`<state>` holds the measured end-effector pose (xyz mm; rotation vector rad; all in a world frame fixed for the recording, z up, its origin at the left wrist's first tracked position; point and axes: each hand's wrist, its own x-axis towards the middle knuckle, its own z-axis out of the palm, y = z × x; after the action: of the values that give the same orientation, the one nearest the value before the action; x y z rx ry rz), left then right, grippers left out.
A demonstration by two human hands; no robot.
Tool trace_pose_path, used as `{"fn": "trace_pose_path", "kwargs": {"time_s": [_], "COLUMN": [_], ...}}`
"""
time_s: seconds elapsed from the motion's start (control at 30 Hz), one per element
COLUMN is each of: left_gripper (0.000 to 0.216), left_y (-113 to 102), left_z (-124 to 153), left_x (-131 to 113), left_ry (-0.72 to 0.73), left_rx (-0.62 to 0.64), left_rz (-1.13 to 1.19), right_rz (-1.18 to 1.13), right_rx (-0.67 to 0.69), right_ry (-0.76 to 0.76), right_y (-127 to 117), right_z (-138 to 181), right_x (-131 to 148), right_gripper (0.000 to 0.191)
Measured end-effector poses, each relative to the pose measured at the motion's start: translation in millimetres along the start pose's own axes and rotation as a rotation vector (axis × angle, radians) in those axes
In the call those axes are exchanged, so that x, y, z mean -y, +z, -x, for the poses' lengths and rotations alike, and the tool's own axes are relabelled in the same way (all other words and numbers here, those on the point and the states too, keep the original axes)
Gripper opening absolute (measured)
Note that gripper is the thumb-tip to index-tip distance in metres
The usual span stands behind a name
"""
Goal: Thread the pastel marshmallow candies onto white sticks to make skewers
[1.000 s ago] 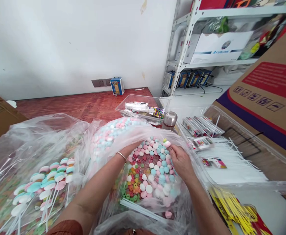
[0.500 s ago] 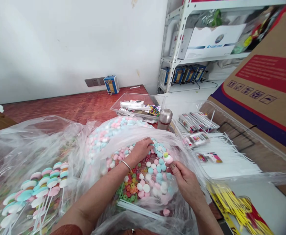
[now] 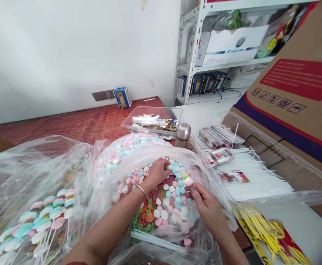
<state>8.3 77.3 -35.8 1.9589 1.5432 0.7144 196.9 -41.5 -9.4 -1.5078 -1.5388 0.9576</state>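
My right hand (image 3: 206,206) pinches a short stack of candy, a marshmallow skewer (image 3: 188,180) with pink, white and yellow-green pieces; its stick is mostly hidden by the fingers. To its upper left, my left hand (image 3: 158,171) reaches into the loose blue, pink and white marshmallows (image 3: 179,176). Its fingers are curled together at the blue ones, and what lies between the fingertips is hidden. Ring-shaped gummies (image 3: 147,211) in red, orange and green lie below the left wrist. White sticks (image 3: 158,237) rest at the near edge of the clear plastic bag (image 3: 139,158).
Finished marshmallow skewers (image 3: 43,217) lie on a plastic bag at left. Behind are a clear bin (image 3: 126,119) and a metal-capped bottle (image 3: 183,134). White sticks (image 3: 256,180) fill a tray at right, beside yellow twist ties (image 3: 260,228) and a large carton (image 3: 290,84).
My left fingers have curled down among the blue marshmallows. My right hand keeps hold of the skewer in nearly the same place. The whole view has shifted slightly.
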Motion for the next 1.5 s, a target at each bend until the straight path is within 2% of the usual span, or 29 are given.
{"fn": "trace_pose_path", "kwargs": {"time_s": [0.1, 0.17, 0.33, 0.43, 0.53, 0.6, 0.77, 1.07, 1.3, 1.5], "left_gripper": [0.017, 0.013, 0.026, 0.026, 0.04, 0.045, 0.039, 0.038, 0.033, 0.025], "left_y": [-8, -15, -26, -30, -33, -36, -37, -39, -34, -25], "left_z": [11, 20, 47, 61, 70, 72, 69, 68, 70, 73], "left_x": [-11, -19, -34, -39, -40, -39, -40, -44, -40, -35], "left_ry": [-0.027, -0.075, -0.191, -0.22, -0.275, -0.311, -0.375, -0.364, -0.282, -0.192], "left_rx": [-0.052, -0.049, 0.055, 0.103, 0.127, 0.116, -0.006, -0.02, -0.012, -0.012], "left_rz": [0.054, 0.192, 0.745, 0.898, 1.019, 1.035, 1.04, 1.021, 0.942, 0.851], "right_rz": [0.082, 0.139, 0.06, 0.02, -0.022, -0.073, -0.182, -0.306, -0.421, -0.422], "right_rx": [-0.037, -0.025, 0.119, 0.112, 0.111, 0.117, 0.146, 0.223, 0.258, 0.207], "right_ry": [-0.018, -0.011, -0.016, -0.034, -0.014, 0.015, 0.101, 0.166, 0.308, 0.358], "right_y": [2, 6, 22, 29, 31, 30, 29, 29, 33, 36], "right_z": [7, 12, 14, 9, 7, 8, 17, 25, 25, 25], "right_x": [1, 4, 17, 22, 24, 24, 22, 20, 20, 32], "right_gripper": [0.038, 0.039, 0.036, 0.034, 0.034, 0.034, 0.037, 0.036, 0.039, 0.035]}}
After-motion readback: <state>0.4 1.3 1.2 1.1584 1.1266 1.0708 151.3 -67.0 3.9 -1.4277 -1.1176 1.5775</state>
